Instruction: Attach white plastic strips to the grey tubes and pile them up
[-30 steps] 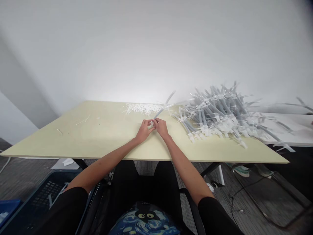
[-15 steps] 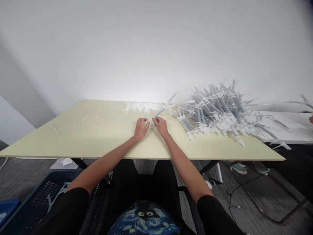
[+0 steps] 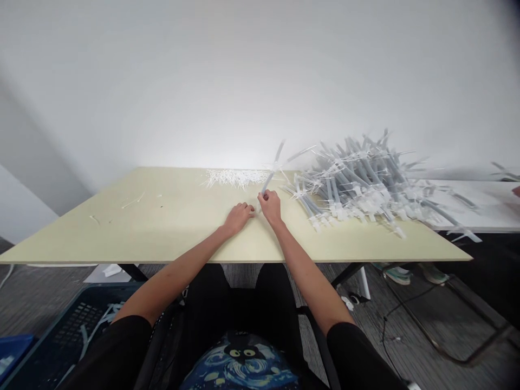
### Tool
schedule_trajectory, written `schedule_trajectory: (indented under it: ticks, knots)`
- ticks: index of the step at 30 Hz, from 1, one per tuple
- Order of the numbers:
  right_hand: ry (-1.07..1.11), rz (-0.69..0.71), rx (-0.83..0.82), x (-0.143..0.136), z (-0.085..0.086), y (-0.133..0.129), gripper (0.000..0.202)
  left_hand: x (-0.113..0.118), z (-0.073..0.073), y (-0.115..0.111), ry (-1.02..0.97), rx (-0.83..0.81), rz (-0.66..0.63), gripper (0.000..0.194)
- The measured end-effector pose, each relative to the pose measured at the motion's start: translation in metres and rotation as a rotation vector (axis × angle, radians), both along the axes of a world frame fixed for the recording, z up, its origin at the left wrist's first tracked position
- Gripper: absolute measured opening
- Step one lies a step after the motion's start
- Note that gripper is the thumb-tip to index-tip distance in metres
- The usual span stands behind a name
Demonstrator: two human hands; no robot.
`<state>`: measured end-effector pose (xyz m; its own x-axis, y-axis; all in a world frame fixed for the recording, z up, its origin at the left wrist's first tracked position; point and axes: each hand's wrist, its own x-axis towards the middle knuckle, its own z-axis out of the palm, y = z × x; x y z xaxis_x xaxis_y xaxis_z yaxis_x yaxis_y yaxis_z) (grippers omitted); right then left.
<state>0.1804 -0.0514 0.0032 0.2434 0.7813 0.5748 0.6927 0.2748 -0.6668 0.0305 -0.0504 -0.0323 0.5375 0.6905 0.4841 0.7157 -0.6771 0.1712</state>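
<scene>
My right hand pinches a grey branching tube near its lower end. The tube tilts up from the fingers and splits into two arms, with thin white strips at the fork. Close on the left, my left hand has its fingers closed at the tube's lower end, where a small whitish piece shows; fingers partly cover it. Behind the hands lies a heap of thin white cable ties. To the right is a big pile of similar grey tubes with white ends and strips.
The pale yellow table meets a white wall. A few loose ties lie at its left. A dark crate with strips stands on the floor at lower left. A white table adjoins at right, with part of another person's hand.
The tube has swung more upright in my right hand, which has moved slightly right. My left hand has turned and shifted a little right, its fingers now lower and closer together.
</scene>
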Motion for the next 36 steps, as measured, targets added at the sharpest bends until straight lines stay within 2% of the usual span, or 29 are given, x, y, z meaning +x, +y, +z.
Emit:
schedule_trajectory:
  ticks: [6, 10, 17, 21, 24, 28, 31, 34, 36]
  knots:
    - [0.263, 0.243, -0.134, 0.000, -0.004, 0.003, 0.024, 0.000, 0.002, -0.001, 0.036, -0.056, -0.054, 0.020]
    - [0.406, 0.345, -0.121, 0.002, -0.006, 0.005, 0.032, 0.000, 0.000, 0.000, -0.025, -0.079, -0.049, 0.018]
    - [0.467, 0.367, -0.131, 0.002, -0.008, 0.008, 0.033, -0.003, -0.005, 0.003, -0.107, -0.088, -0.022, 0.016]
    - [0.472, 0.365, -0.140, 0.002, -0.008, 0.008, 0.033, -0.008, 0.001, 0.000, -0.147, -0.028, -0.074, 0.018]
    - [0.465, 0.362, -0.149, 0.002, -0.007, 0.007, 0.031, -0.015, 0.008, -0.003, -0.216, 0.056, -0.064, 0.020]
    - [0.417, 0.388, -0.155, 0.002, -0.006, 0.005, 0.024, -0.023, 0.018, -0.007, -0.410, 0.064, -0.022, 0.023]
    - [0.378, 0.416, -0.159, 0.002, -0.004, 0.003, 0.021, -0.024, 0.022, -0.006, -0.676, -0.011, 0.059, 0.021]
    - [0.306, 0.421, -0.156, 0.001, -0.003, 0.001, 0.021, -0.023, 0.023, -0.002, -0.970, -0.209, 0.123, 0.022]
    - [0.257, 0.420, -0.142, 0.000, -0.002, -0.001, 0.020, -0.023, 0.023, 0.001, -1.125, -0.371, 0.111, 0.024]
